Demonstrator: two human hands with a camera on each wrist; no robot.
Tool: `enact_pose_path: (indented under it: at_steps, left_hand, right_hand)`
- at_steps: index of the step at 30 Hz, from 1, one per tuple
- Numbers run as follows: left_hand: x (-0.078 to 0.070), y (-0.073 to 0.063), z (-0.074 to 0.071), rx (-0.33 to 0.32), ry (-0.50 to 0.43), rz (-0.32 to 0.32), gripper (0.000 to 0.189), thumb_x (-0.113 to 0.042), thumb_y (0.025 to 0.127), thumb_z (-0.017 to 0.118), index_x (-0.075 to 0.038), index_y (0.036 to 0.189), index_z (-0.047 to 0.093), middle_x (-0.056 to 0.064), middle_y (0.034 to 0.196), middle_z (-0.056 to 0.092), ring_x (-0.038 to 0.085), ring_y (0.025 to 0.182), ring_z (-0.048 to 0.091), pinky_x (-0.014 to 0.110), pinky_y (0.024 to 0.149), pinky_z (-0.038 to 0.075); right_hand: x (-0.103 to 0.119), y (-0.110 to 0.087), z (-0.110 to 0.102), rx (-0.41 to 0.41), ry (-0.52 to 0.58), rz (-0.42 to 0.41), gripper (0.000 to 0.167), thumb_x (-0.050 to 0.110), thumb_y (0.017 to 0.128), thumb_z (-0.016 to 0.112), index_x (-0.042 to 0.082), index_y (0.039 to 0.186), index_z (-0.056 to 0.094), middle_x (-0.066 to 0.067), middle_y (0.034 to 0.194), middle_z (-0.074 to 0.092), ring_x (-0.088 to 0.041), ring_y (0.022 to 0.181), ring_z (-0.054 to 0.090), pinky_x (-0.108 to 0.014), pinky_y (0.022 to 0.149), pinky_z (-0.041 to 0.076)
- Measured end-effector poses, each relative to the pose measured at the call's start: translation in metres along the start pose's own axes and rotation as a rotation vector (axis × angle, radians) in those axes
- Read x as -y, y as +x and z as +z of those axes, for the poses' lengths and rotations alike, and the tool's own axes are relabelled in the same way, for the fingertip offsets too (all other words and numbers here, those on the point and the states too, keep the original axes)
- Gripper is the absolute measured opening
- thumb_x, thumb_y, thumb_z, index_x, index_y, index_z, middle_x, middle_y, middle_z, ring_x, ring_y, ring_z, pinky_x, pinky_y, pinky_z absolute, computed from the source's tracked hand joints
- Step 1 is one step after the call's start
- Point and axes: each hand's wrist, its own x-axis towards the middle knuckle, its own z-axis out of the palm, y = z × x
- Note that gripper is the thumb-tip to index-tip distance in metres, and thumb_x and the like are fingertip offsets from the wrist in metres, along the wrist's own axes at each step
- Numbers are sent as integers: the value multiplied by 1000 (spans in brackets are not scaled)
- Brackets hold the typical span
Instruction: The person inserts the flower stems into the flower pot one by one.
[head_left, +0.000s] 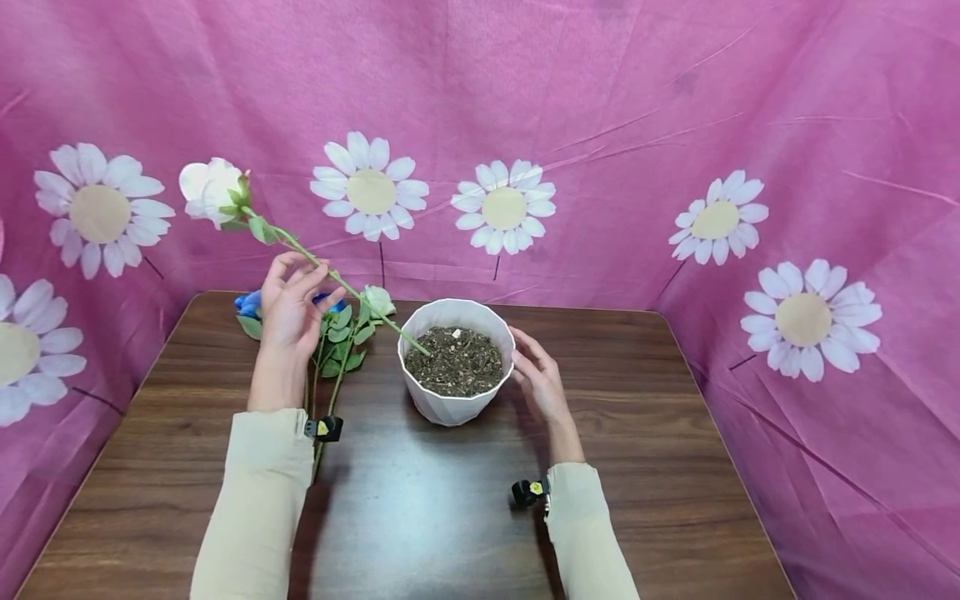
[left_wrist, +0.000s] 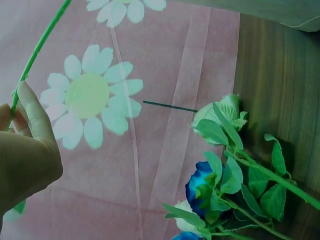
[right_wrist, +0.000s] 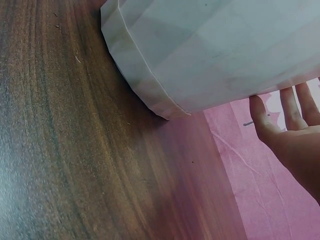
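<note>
A long-stemmed white rose slants down to the right, its stem's lower end at the soil in a white faceted pot. My left hand pinches the green stem between thumb and fingers, as the left wrist view also shows on the stem. Whether the stem tip is in the soil or only touches it, I cannot tell. My right hand rests its fingers against the pot's right side; in the right wrist view the fingertips touch the outer wall, fairly straight.
Left of the pot, several cut flowers lie on the brown wooden table, among them a white rose and a blue rose. Their leafy stems run under my left forearm. A pink cloth with printed daisies hangs behind and beside the table.
</note>
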Motion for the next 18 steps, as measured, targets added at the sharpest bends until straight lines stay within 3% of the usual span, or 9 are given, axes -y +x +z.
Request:
enact_pose_path:
  at_steps: [6,13,18]
  left_hand:
    - [7,4,10,-9,99,7,20,13,95,61,-5,100,53,10,90,66,18,73,67,32,61,63]
    - [18,10,19,3,197,10,22,9,95,63,-9,101,53,6,91,66,16,80,67,32,68,64]
    - [29,14,30,36,310,53,23,9,96,61,-11,101,51,4,93,64,15,87,63,32,70,64]
  right_hand:
    - [-2,-1,-3,17,-4,-27,48,3,102,52,-15,145,39,-11,131,55,-20,114,57,-31,94,56]
    - [-12,3,-13,99,0,-111,45,13,102,59,-2,144,51,-13,136,55,-23,119,57,-33,96,56]
    - [-5,1,-5,50,9,-54,47,3,102,53,-13,145,41,-14,136,54,-22,118,57,-34,97,55]
